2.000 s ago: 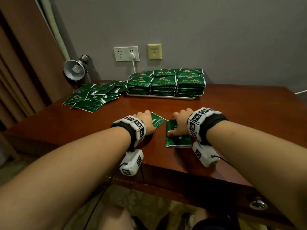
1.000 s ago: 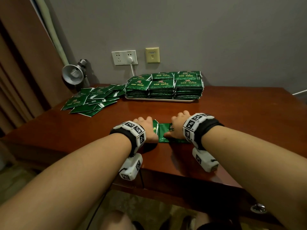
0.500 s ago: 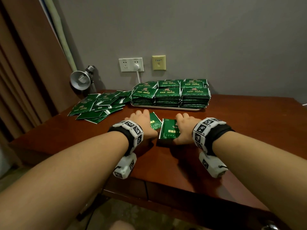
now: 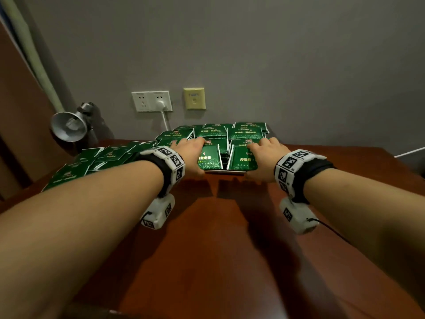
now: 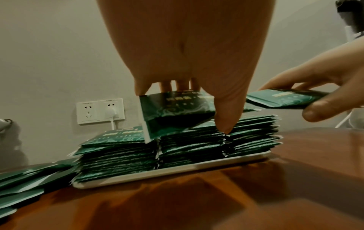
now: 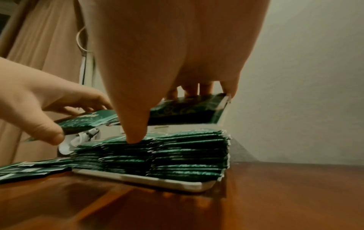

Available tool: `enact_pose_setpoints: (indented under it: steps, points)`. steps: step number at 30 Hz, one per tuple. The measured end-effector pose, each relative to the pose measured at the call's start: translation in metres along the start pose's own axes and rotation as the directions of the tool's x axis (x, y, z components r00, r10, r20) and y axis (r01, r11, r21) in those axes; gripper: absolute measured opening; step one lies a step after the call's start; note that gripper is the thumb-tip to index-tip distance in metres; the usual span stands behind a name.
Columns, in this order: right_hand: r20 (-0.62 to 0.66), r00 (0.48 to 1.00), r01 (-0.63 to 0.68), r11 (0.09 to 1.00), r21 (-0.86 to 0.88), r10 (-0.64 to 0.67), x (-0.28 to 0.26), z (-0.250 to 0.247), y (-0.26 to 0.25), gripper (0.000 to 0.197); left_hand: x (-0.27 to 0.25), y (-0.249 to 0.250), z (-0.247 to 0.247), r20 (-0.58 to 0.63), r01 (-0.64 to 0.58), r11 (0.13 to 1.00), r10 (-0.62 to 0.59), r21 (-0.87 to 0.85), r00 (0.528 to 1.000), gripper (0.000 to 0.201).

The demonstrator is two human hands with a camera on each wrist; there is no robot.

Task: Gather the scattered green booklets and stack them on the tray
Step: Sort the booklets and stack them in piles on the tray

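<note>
We see both hands reaching over the front row of stacks on the tray (image 5: 177, 168), each carrying one green booklet. The left hand (image 4: 189, 155) pinches its booklet (image 4: 209, 159) with the thumb below the near edge and the fingers on the far edge. This booklet is tilted: in the left wrist view its left corner dips onto the stacks while the right side rides higher. The right hand (image 4: 264, 157) holds the other booklet (image 4: 243, 158) the same way, thumb at the near edge and fingers curled over the far edge. It hangs just above the right-hand stack and lies nearer flat. From the head view the long axis of each booklet runs away from us toward the wall, with the printed lettering reading across.

The booklets are glossy dark green with pale swirling patterns, light lettering and a white edge along one side. The stacked booklets (image 6: 187, 155) fill the white tray in neat, tall columns at the far side of the reddish-brown tabletop (image 4: 230, 249). More loose booklets (image 4: 92, 162) lie scattered flat and overlapping on the tabletop to the left of the tray.
</note>
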State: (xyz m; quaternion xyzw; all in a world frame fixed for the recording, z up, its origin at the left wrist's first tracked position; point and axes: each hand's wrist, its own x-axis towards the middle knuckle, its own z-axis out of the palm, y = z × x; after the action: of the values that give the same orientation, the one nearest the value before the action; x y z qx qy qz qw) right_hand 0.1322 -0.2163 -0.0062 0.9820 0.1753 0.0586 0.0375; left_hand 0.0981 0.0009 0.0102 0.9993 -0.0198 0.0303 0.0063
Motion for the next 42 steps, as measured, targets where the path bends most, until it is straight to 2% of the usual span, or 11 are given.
enact_pose_setpoints:
  steps: [8,12,17,21,25,28,33,39,42]
  points:
    - [0.024,0.999,-0.037,0.999,-0.005,0.037,0.074,-0.008,0.03,0.086,0.079,-0.006,0.0,0.049,-0.05,0.999,0.05,0.002,0.998,0.086]
    - [0.064,0.998,-0.002,1.0,0.024,0.001,0.102,-0.008,0.033,0.084,0.108,-0.004,0.004,0.087,-0.102,0.995,0.101,0.011,0.991,0.086]
    - [0.146,0.989,0.009,1.0,0.004,-0.009,0.124,-0.002,0.027,0.093,0.125,-0.002,0.008,0.163,-0.133,0.989,0.12,0.07,0.979,0.094]
    - [0.158,0.987,-0.009,1.0,-0.02,0.013,0.126,-0.003,0.024,0.099,0.122,-0.007,0.006,0.13,-0.081,0.993,0.069,0.09,0.989,0.093]
    - [0.133,0.991,-0.004,0.999,-0.035,0.009,0.107,-0.01,0.018,0.096,0.101,-0.011,0.004,0.084,-0.033,0.996,0.026,0.08,0.996,0.094]
    - [0.113,0.993,0.046,0.999,-0.024,-0.043,0.084,-0.017,0.003,0.092,0.073,-0.014,0.006,0.068,-0.015,0.995,0.008,0.096,0.998,0.09]
    - [0.143,0.973,0.187,0.982,-0.032,-0.181,0.047,-0.019,-0.059,0.091,0.009,-0.033,0.017,0.039,0.013,0.992,-0.018,0.123,0.999,0.085]
    - [0.18,0.901,0.384,0.918,0.093,-0.395,0.005,-0.009,-0.163,0.086,-0.074,-0.097,0.038,0.083,0.176,0.978,-0.186,0.109,0.979,0.072]
    - [0.303,0.842,0.433,0.894,0.115,-0.447,-0.011,0.01,-0.215,0.088,-0.107,-0.136,0.052,0.154,0.281,0.953,-0.297,0.117,0.943,0.071]
